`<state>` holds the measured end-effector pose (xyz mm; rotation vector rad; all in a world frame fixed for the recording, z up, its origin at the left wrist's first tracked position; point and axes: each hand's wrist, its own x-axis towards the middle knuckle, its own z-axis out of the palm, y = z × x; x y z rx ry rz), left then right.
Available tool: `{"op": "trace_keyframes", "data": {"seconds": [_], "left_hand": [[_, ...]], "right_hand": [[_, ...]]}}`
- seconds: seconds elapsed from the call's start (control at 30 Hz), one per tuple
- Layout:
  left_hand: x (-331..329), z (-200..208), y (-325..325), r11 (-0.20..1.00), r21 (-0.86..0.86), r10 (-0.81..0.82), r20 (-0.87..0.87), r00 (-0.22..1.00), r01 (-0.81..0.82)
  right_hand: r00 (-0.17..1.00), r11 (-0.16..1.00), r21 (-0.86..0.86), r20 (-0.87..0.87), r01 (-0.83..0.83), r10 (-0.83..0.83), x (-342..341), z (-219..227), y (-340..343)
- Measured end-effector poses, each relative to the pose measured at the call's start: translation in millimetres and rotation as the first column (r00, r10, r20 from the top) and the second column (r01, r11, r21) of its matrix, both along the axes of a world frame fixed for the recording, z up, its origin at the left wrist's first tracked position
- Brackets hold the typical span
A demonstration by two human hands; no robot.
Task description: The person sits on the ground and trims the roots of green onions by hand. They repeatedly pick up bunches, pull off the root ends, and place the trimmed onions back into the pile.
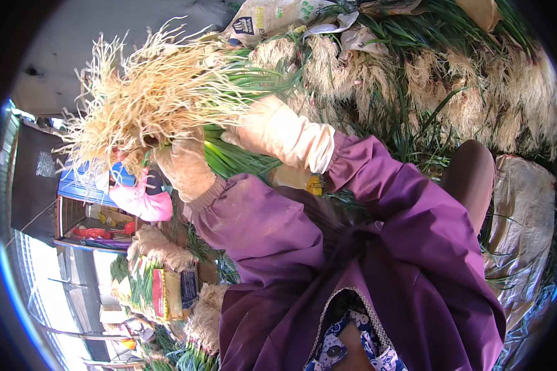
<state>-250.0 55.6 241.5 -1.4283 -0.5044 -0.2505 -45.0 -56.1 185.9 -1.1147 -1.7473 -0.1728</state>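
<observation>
A large bundle of green onions [161, 80] is held up in front of me, its long pale roots fanned out to the left and its green leaves trailing right. My left hand [185, 167], in a soiled light glove, grips the bundle from below near the roots; its fingertips are hidden behind them. Further right, my right hand [269, 127], gloved too, is closed around the leafy part, with its fingers mostly covered by the plants. Purple sleeves reach both wrists.
Rows of rooted green onions [464, 80] lie along the far right. A printed sack [272, 18] rests behind them, and a pale sack [520, 210] lies beside my knee. More bundles [142, 278] are stacked left, near a person in pink [145, 201] and a blue-sided vehicle [83, 188].
</observation>
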Motion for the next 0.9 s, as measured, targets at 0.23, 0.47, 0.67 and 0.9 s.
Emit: {"op": "trace_keyframes", "data": {"seconds": [0.23,0.47,0.67,0.9], "left_hand": [[-62,-7,3,0.683,-0.3,-0.186,0.81,0.556,0.665],[-174,-118,36,0.128,0.536,0.657,0.584,-0.477,0.834],[-174,-301,-53,0.249,0.561,0.797,0.344,-0.496,0.789],[-138,-465,-141,0.726,0.554,0.659,-0.386,-0.646,0.409]], "right_hand": [[0.96,0.877,-0.433,-0.261,-0.21,0.101,82,-49,-46],[0.96,0.515,-0.81,0.242,0.279,-0.141,122,-214,-25],[0.996,0.184,-0.981,0.078,0.067,0.051,131,-303,-38],[0.973,0.098,-0.975,0.209,0.2,0.102,135,-331,-75]]}}
